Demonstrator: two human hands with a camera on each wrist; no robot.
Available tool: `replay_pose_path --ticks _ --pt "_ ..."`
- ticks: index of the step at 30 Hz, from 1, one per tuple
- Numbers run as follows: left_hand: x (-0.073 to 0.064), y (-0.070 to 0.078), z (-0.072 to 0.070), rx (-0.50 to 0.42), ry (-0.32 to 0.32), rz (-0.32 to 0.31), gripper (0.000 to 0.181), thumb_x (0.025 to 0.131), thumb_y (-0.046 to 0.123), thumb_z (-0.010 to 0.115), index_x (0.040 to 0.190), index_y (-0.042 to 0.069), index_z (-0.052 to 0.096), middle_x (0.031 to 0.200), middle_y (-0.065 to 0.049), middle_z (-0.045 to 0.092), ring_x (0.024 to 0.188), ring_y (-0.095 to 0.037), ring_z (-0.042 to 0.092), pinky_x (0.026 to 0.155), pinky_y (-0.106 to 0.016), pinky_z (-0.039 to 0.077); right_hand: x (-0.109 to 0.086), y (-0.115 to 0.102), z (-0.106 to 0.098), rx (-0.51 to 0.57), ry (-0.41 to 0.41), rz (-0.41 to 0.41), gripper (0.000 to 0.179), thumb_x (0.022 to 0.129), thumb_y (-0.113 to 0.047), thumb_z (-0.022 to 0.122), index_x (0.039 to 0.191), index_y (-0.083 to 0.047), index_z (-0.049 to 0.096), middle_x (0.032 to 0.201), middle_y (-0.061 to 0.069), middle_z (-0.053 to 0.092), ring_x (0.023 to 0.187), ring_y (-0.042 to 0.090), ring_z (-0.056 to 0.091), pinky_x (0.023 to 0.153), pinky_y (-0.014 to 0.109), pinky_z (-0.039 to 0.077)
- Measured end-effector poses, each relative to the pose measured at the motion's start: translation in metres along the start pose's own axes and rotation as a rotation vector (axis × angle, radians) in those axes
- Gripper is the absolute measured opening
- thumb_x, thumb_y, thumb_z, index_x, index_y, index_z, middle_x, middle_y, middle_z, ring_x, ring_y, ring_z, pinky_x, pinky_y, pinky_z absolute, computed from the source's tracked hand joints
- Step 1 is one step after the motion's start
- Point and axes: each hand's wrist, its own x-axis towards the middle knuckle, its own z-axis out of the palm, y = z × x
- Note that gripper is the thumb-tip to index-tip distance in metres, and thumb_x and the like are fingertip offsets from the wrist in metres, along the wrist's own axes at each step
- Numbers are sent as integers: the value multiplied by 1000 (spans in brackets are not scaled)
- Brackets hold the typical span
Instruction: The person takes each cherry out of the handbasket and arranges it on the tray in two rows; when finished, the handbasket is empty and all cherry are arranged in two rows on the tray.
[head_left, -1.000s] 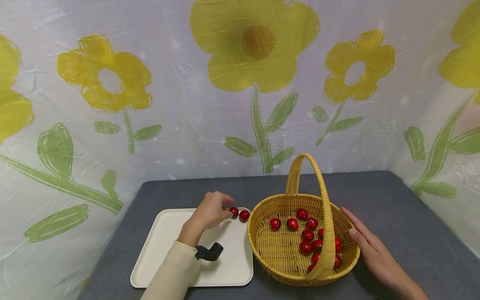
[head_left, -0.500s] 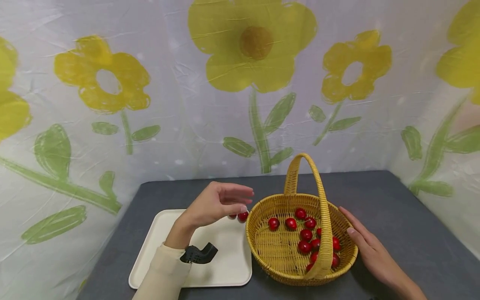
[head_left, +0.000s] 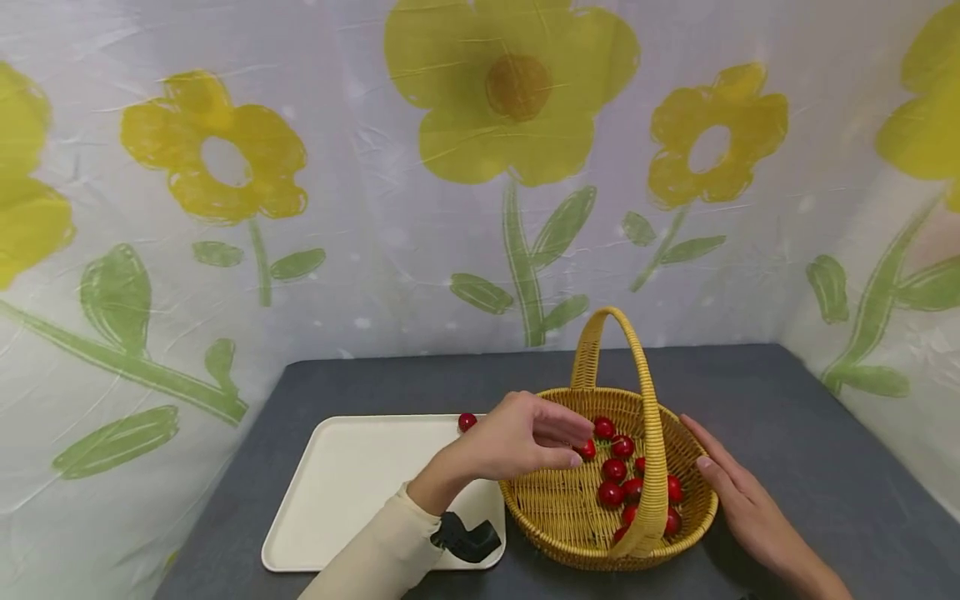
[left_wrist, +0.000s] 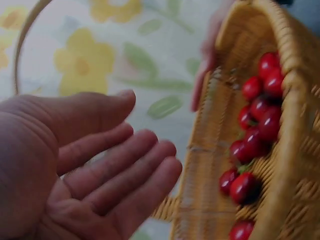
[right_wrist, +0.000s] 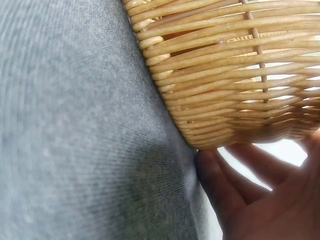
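Note:
A yellow wicker basket [head_left: 551, 512] with a tall handle [head_left: 657, 433] stands right of centre in the head view. Several dark red cherries [head_left: 611, 494] lie inside, mostly toward its right half. My left hand [head_left: 525, 437] hovers over the basket's left rim, fingers extended and thumb apart. The left wrist view shows nothing in that left hand [left_wrist: 95, 170]. My right hand [head_left: 738, 496] rests against the basket's right side, and the right wrist view has its fingers [right_wrist: 217, 182] touching the wicker wall [right_wrist: 225, 85]. One loose cherry [head_left: 467, 422] sits at the tray's far right corner.
A white rectangular tray [head_left: 352, 492] lies directly left of the basket, partly behind my left forearm. Both stand on a dark grey tabletop [head_left: 420, 387]. Behind the table hangs a flower-printed curtain [head_left: 375, 250]. A black strap device [head_left: 468, 537] is on my left wrist.
My left hand has left the cherries at the tray's far corner and moved right over the basket's rim. It covers part of the basket's left side. The right hand stays against the basket.

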Motion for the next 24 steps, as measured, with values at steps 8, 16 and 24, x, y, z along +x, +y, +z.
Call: replay_pose_path --ticks 8,16,24 --pt "26 19 39 466 -47 -91 29 98 22 85 124 11 83 115 3 84 98 1 75 100 -20 54 4 13 1 -23 21 -8 56 123 -35 31 176 -37 17 183 11 21 167 40 23 124 42 44" --pt "49 36 52 752 -202 -148 13 96 28 88 107 22 85 95 13 72 95 -7 64 77 -19 54 1 0 -1 -21 8 18 54 122 -39 33 174 -47 18 183 8 22 163 14 24 100 -2 29" --pt "58 28 62 856 -439 -157 20 97 25 87 116 23 82 106 13 75 90 0 67 78 -15 55 2 2 1 -31 23 3 54 122 -36 33 174 -43 19 182 11 23 163 37 26 101 -3 26"
